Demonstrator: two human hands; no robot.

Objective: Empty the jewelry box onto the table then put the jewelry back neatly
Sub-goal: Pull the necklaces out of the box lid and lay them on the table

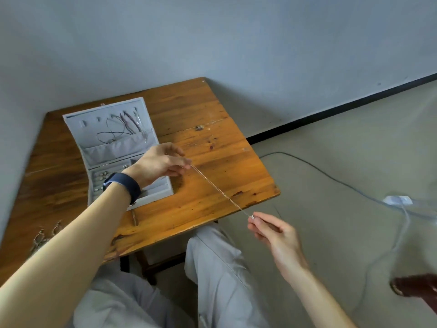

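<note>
A grey jewelry box (163,192) stands open on the wooden table (212,162), its lid (73,124) upright with several necklaces hanging inside. Rings and earrings lie in the tray's left slots. A thin silver chain (220,191) is stretched taut between my hands. My left hand (160,162), just right of the box, pinches one end. My right hand (272,230), off the table's near right corner, pinches the other end at its small pendant.
A pair of dangling earrings (45,235) lies at the table's near left edge. A small stick-like piece (134,217) lies in front of the box. My legs are under the table. A cable and white adapter (397,200) lie on the floor to the right.
</note>
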